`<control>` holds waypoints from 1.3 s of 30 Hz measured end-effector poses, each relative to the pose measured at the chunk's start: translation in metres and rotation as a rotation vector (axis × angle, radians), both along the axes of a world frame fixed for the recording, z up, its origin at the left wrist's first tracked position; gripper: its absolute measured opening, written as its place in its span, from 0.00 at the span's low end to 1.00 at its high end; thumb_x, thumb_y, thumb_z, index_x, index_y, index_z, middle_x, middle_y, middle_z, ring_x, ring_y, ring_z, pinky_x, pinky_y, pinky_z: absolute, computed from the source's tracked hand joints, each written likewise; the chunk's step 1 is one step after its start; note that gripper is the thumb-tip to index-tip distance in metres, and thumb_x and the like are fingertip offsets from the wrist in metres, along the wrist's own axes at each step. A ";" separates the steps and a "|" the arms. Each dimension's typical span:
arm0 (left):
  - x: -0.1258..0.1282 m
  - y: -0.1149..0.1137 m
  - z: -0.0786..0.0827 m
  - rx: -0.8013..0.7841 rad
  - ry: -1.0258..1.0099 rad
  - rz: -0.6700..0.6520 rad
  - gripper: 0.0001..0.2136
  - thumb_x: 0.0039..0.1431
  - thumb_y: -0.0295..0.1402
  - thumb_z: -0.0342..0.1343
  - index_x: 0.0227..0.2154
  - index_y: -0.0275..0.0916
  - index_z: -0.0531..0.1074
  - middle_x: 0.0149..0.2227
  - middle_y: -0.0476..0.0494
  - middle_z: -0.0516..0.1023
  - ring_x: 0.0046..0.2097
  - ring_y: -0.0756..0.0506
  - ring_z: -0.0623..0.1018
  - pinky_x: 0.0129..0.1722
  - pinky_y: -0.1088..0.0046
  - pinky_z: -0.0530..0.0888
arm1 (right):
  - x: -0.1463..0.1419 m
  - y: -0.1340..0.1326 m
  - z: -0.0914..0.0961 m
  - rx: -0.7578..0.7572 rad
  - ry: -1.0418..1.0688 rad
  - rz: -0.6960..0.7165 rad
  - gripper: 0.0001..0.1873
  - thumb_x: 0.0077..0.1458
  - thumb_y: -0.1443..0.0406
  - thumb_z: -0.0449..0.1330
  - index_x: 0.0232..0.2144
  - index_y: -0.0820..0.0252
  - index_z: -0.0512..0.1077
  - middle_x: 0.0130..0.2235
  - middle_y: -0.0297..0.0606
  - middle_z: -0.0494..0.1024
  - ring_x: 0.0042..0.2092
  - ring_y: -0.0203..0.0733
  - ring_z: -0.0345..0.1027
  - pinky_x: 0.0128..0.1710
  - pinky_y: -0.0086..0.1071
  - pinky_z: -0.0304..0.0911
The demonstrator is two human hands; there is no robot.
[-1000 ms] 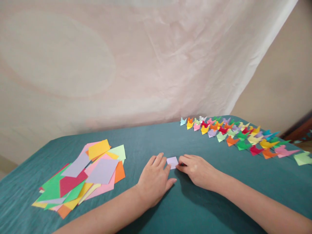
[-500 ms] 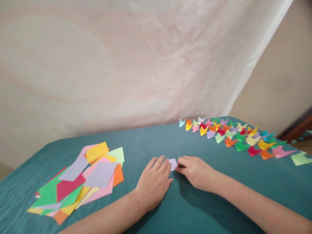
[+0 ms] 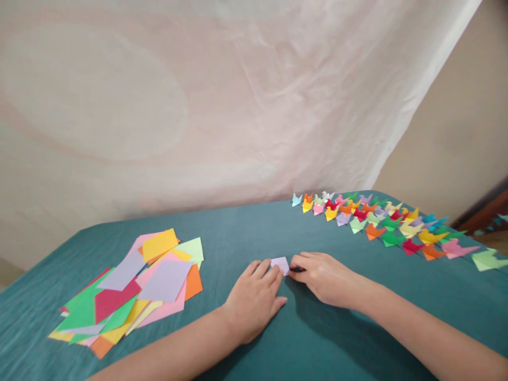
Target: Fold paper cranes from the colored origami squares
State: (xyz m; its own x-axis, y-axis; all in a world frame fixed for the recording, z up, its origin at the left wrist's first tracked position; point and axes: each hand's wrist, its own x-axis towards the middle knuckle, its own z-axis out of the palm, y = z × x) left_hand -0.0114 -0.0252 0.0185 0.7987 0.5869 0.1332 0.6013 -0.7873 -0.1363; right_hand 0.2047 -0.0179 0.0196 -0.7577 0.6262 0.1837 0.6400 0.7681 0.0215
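A small folded piece of lilac paper [image 3: 281, 263] lies on the dark green cloth in front of me. My left hand [image 3: 256, 299] rests flat beside it, fingers stretched out, with the fingertips on the paper's left and near edge. On the other side, my right hand [image 3: 319, 278] pinches the paper's right corner between thumb and forefinger. The underside of the paper and its inner folds are hidden.
To the left lies a loose pile of coloured paper sheets [image 3: 164, 280]. Several rows of small folded paper birds [image 3: 392, 239] stand at the back right of the cloth-covered table [image 3: 238, 227]. A pale hanging sheet [image 3: 222, 116] closes off the back.
My left hand has slid slightly down, uncovering more of the lilac paper. The right hand stays at the paper's right corner, having hardly moved. The view has shifted a little.
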 end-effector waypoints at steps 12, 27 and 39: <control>-0.003 0.002 0.005 -0.026 -0.012 -0.012 0.21 0.63 0.44 0.42 0.53 0.38 0.62 0.52 0.42 0.68 0.56 0.40 0.62 0.54 0.62 0.58 | 0.018 0.025 -0.026 -0.153 0.599 -0.104 0.21 0.52 0.77 0.48 0.42 0.59 0.74 0.40 0.40 0.76 0.42 0.39 0.69 0.43 0.35 0.65; -0.005 0.002 0.008 -0.054 -0.051 0.005 0.20 0.62 0.45 0.44 0.53 0.40 0.62 0.53 0.43 0.67 0.56 0.39 0.62 0.53 0.60 0.59 | -0.001 0.014 -0.023 0.010 0.325 -0.002 0.21 0.53 0.76 0.49 0.47 0.57 0.71 0.49 0.41 0.73 0.54 0.44 0.58 0.51 0.45 0.60; -0.005 -0.002 0.005 -0.040 -0.066 0.046 0.24 0.63 0.46 0.41 0.52 0.33 0.63 0.53 0.38 0.68 0.58 0.39 0.61 0.55 0.61 0.58 | 0.000 0.014 -0.028 -0.020 0.333 -0.007 0.24 0.49 0.78 0.49 0.47 0.59 0.71 0.50 0.42 0.73 0.52 0.44 0.61 0.50 0.43 0.60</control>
State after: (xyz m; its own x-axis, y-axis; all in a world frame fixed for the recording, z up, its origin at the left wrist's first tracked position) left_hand -0.0160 -0.0272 0.0233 0.7613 0.6283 0.1600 0.6432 -0.7630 -0.0642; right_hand 0.2049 -0.0042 -0.0084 -0.6537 0.6369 0.4087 0.6144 0.7620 -0.2046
